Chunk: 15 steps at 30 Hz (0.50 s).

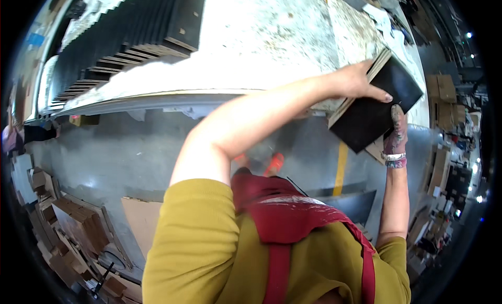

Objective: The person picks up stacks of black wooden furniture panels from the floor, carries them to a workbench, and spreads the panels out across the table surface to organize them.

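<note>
Over the right part of the worktable's front edge, I hold a small stack of black rectangular boards (pixel 361 122) with pale layered edges, tilted at an angle. My left hand (pixel 357 83) is bare and reaches across to the stack's left edge, its thumb on the black top face and its other fingers out of sight behind the edge. My right hand (pixel 396 130), in a stained glove, grips the near right edge with its thumb on top; its remaining fingers are hidden underneath. A long row of similar black boards (pixel 125 35) leans together at the table's left.
The white worktable (pixel 261 48) has dark smears and a metal front edge. Cloths and small items (pixel 384 16) lie at its far right. Cardboard boxes (pixel 444 88) are stacked to the right, and brown panels (pixel 81 223) stand on the left floor. Another person (pixel 23 136) is at far left.
</note>
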Available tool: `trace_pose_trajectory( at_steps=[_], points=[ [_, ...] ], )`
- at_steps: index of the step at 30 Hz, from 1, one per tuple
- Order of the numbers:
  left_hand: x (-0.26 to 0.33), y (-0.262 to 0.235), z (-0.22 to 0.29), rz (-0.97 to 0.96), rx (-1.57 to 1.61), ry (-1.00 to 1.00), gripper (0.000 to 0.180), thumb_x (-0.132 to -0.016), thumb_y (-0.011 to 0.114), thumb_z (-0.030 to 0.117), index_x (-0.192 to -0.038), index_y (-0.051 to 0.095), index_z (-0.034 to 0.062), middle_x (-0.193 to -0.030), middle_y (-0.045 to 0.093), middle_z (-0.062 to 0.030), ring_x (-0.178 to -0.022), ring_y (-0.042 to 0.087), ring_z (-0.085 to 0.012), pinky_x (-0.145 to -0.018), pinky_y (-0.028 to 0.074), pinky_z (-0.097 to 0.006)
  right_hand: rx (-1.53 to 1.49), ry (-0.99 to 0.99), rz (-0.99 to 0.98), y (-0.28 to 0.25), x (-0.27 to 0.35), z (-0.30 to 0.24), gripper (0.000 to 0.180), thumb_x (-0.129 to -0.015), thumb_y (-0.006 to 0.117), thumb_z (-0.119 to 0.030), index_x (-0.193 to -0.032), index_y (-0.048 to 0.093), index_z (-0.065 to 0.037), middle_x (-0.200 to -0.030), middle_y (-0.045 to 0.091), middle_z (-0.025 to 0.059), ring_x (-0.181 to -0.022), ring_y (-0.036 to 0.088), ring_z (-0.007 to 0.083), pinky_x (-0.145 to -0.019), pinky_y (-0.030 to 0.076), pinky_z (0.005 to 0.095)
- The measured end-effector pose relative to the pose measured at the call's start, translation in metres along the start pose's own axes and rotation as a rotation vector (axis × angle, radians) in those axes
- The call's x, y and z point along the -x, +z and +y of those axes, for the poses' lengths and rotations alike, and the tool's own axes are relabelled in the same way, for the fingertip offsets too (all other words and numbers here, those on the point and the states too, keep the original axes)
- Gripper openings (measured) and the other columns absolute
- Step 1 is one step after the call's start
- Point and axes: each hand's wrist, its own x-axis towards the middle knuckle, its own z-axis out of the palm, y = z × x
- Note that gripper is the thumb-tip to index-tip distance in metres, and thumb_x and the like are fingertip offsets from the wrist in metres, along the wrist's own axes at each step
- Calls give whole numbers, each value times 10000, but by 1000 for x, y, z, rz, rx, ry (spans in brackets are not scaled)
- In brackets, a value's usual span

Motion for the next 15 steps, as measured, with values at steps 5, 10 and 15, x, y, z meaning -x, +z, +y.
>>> trace_pose_trajectory(
  at_steps=[5,10,15],
  points=[
    [46,-31,-7,-38,78,-263,768,-730,712,513,-1225,494,-32,-1051,627,-183,-961,593,-213,-841,460,-311,-91,339,-299,55,-2,7,531,-841,624,-262,-1270,424,-21,-1194,556,101,-1095,542,179,-971,422,318],
    [67,-106,-17,99,338,-449,614,-886,523,494,-1294,455,39,-1218,537,-105,-1024,538,-197,-843,443,-377,-141,306,-419,145,-37,-10,524,-819,650,-334,-1234,520,-41,-1183,562,70,-1104,509,174,-959,389,299],
    [68,-136,-10,524,-74,-217,638,-862,583,386,-1340,398,5,-1307,471,-148,-1165,468,-263,-926,408,-374,-360,426,-466,173,-103,15,536,-799,687,-336,-1244,524,-86,-1185,573,66,-1076,544,192,-937,442,346]
  ],
)
